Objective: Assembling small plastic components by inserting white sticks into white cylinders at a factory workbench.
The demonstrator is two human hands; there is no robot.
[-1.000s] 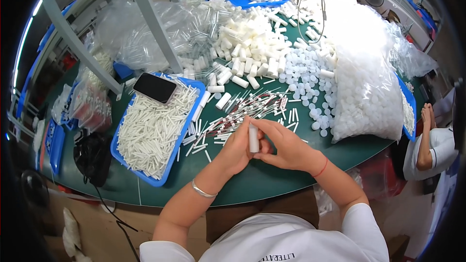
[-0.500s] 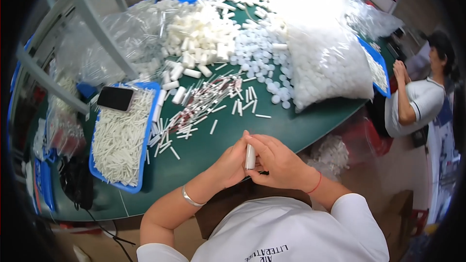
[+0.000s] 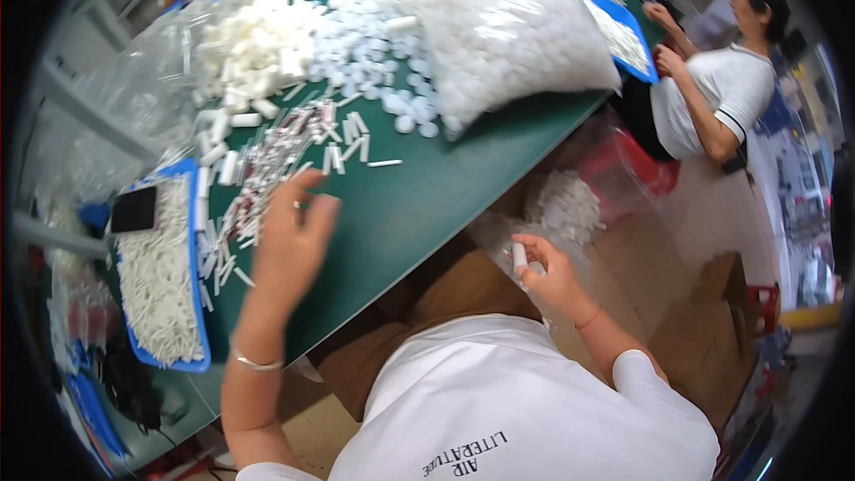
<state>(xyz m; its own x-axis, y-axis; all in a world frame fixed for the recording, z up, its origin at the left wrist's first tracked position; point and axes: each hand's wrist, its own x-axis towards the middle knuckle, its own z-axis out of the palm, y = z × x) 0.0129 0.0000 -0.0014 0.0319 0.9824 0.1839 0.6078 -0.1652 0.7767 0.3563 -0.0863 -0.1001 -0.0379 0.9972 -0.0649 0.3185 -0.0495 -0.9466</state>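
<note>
Right hand clamps a small white plastic tube off the green table, left hand fingers apart over scattered red-and-white tubes, heaps unsorted

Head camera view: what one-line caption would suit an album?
Left hand reaches over scattered white sticks on a green table; right hand holds a small white tube.

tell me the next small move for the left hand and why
Probably lower the left hand to pick one small white stick from the loose pile on the green table. Its fingers hover open over that pile, while the right hand has a grip on a white tube.
</note>
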